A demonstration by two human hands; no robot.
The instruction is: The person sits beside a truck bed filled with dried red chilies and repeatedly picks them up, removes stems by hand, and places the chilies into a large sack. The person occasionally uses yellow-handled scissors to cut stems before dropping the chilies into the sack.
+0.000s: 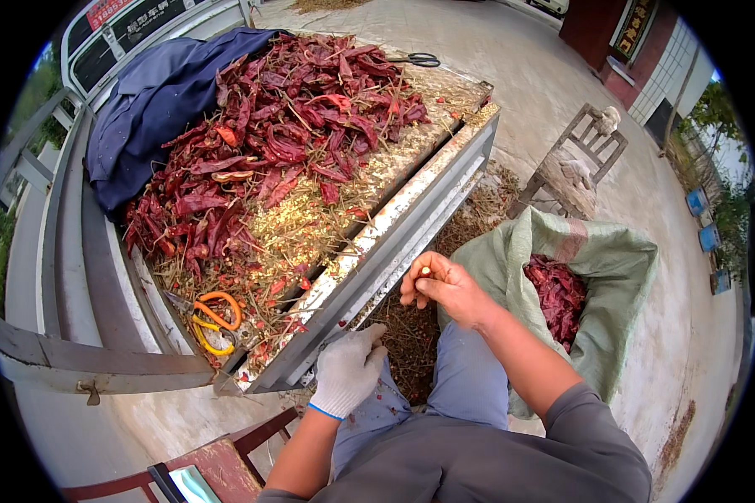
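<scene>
My bare right hand (443,286) is raised over my lap, its thumb and fingers pinching a small red piece with a pale centre (425,272), likely a bit of chili. In a white knit glove, my left hand (349,368) hovers over my left thigh beside the truck bed's edge; nothing shows in it. A heap of dried red chilies (289,119) covers much of the bed, with yellow seeds (289,217) and stems scattered around it. Orange-and-yellow-handled scissors (217,320) lie at the bed's near left corner. Black-handled scissors (423,60) rest at the far edge.
An open green woven sack (544,232) holding dried chilies (557,298) stands at my right. Beyond it is a wooden chair (560,173) with gloves on it. Dark blue cloth (157,126) borders the heap. Stems litter the ground below the tailgate (377,251). A red wooden chair (217,468) stands at lower left.
</scene>
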